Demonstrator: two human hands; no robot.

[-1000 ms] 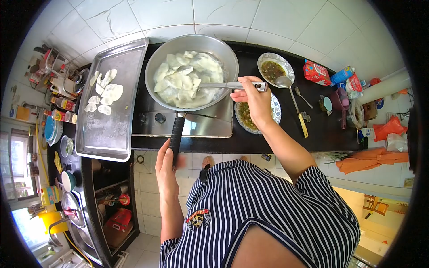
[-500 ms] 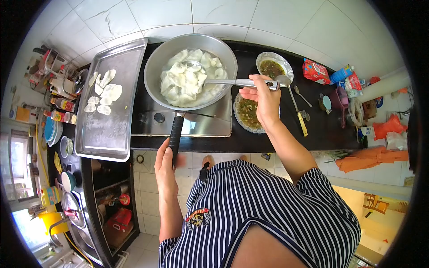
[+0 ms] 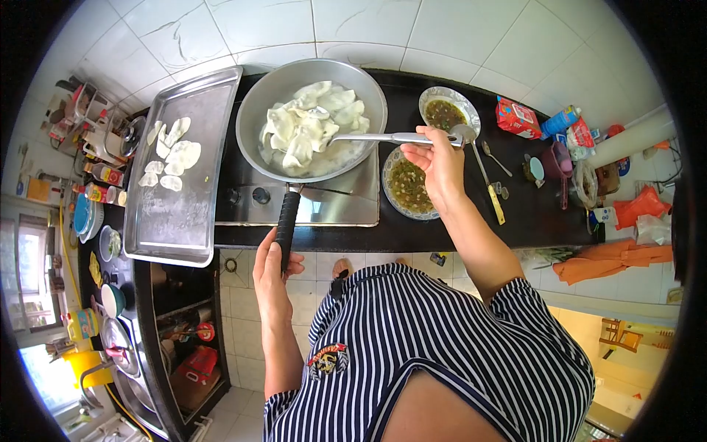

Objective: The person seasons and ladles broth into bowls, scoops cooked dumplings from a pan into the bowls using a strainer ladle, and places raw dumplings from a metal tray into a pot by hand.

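Note:
My left hand (image 3: 274, 271) is wrapped loosely round the black handle (image 3: 289, 219) of a grey wok (image 3: 252, 144) on the stove. White, flat dough pieces (image 3: 317, 121) are heaped in pale liquid inside. From the right, my right hand (image 3: 444, 166) grips a long-handled metal ladle (image 3: 375, 138). The ladle's head is mostly hidden among the dough pieces, which are bunched and raised over it. Just below my right wrist is a patterned bowl (image 3: 420, 216) of brownish broth with green bits. A second such bowl (image 3: 471, 110) stands behind my right hand.
A metal tray (image 3: 166, 228) with several flat dough pieces (image 3: 175, 152) lies left of the stove. Right of the bowls are a yellow-handled ladle (image 3: 495, 202), a small spoon (image 3: 498, 160) and a red packet (image 3: 518, 118). A tiled wall (image 3: 361, 26) rises behind.
The dough pieces have been gathered and lifted into a higher heap over the ladle's head. My left fingers now show beside the handle; the right hand has barely shifted.

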